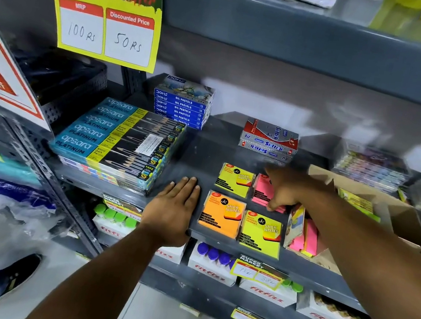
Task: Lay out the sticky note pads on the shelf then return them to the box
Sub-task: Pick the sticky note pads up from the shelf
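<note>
Several sticky note pads lie flat on the grey shelf [199, 152]: a yellow pad [234, 180] at the back, an orange pad [222, 214] in front of it, a second yellow pad [260, 234] at the shelf's edge, and a pink pad [263, 193]. My right hand [286, 190] rests on the pink pad, fingers curled over its right side. My left hand [174, 207] lies flat and open on the shelf, just left of the orange pad. A brown cardboard box [389, 214] stands to the right with more pads [305, 235] upright inside.
Apsara pencil boxes [120, 141] are stacked at the left, with DOMS oil pastel boxes [182, 104] behind them. Softek boxes [269, 141] sit at the back. A price sign [103, 13] hangs above. Fitfizz cartons [213, 268] fill the shelf below.
</note>
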`<state>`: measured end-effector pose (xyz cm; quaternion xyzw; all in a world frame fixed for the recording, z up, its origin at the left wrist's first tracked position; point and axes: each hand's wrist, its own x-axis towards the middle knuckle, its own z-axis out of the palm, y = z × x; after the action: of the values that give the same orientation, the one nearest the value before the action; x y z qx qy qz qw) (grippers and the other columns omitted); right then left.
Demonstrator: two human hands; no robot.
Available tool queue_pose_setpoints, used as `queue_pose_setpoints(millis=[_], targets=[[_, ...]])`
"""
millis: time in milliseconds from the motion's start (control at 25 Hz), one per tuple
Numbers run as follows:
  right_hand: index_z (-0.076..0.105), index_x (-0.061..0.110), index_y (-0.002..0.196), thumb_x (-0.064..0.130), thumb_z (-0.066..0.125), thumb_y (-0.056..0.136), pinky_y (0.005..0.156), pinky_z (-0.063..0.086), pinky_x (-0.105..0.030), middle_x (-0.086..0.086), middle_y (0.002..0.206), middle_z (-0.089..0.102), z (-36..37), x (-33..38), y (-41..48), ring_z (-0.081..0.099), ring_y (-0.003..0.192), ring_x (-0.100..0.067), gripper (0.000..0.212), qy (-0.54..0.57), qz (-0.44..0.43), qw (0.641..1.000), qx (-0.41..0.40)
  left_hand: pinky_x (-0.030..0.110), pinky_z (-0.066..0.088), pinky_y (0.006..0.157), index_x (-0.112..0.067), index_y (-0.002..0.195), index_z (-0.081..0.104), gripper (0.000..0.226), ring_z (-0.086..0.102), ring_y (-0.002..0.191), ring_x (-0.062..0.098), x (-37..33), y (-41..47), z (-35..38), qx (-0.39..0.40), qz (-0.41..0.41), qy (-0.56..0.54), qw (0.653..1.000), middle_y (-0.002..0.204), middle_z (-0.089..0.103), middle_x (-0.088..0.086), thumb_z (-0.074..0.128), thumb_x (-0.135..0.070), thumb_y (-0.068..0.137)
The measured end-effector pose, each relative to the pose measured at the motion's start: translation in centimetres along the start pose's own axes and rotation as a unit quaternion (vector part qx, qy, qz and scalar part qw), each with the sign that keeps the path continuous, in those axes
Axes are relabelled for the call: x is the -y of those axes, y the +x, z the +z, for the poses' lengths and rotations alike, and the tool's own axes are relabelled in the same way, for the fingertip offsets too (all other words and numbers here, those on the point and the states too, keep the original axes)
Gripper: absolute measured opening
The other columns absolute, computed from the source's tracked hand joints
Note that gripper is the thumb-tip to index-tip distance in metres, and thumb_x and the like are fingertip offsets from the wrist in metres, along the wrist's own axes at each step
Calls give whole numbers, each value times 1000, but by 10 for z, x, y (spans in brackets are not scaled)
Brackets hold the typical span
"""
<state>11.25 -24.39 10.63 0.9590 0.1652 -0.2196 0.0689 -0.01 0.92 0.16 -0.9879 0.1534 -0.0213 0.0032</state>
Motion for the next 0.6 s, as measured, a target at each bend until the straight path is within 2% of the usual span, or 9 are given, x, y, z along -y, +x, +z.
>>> queue_pose_setpoints(millis=[120, 160, 240, 320, 400, 480, 600], targets=[[29, 14, 149, 40, 88, 67, 98, 47, -39, -12, 149, 46, -10, 7, -19, 52, 127, -32, 104, -3, -26, 999, -43, 41, 4, 118, -6, 149, 8, 107, 4, 146, 27, -1, 0, -1, -4, -2, -9, 1000, 159, 6, 14, 61, -48, 67], [30, 14, 149, 41, 87, 69, 99, 47, -39, -11, 149, 46, -12, 11, -28, 52, 126, -32, 102, 11, -47, 997, -59, 40, 4, 118, -6, 150, 7, 108, 3, 146, 27, 0, 0, -1, -2, -3, -13, 1000, 160, 5, 12, 63, -48, 67], [40, 15, 140, 42, 84, 71, 91, 53, -40, -10, 134, 58, -3, 22, -46, 60, 112, -27, 87, 19, -91, 995, -46, 40, 5, 119, -7, 150, 7, 110, 2, 146, 26, 0, 0, -1, 6, -10, -13, 1000, 160, 3, 10, 65, -49, 66], [42, 16, 136, 46, 84, 68, 82, 55, -40, -7, 118, 63, 16, 33, -64, 61, 101, -25, 85, -29, -110, 993, -17, 42, 9, 119, -5, 149, 11, 103, 6, 146, 29, 0, 1, -1, 12, -15, -12, 1000, 159, 7, 13, 63, -45, 69], [37, 16, 139, 48, 85, 65, 79, 56, -39, -7, 114, 64, 34, 38, -73, 61, 98, -26, 93, -64, -109, 992, -16, 46, 15, 117, -1, 146, 22, 78, 17, 144, 33, -3, 2, -2, 0, -13, -23, 1000, 156, 17, 18, 43, -38, 81], [30, 15, 144, 46, 86, 64, 82, 56, -41, -9, 122, 63, 41, 39, -72, 61, 105, -29, 102, -52, -99, 993, -24, 50, 23, 114, 2, 141, 34, 71, 29, 139, 35, -4, 2, -2, -22, -21, -29, 999, 151, 30, 20, 18, -32, 81], [34, 16, 141, 39, 86, 65, 81, 57, -42, -8, 119, 63, 39, 41, -73, 62, 102, -28, 95, -42, -95, 994, -18, 49, 22, 114, 1, 141, 34, 67, 28, 140, 34, -3, 4, 2, -33, -22, -26, 999, 152, 31, 19, 19, -29, 83]])
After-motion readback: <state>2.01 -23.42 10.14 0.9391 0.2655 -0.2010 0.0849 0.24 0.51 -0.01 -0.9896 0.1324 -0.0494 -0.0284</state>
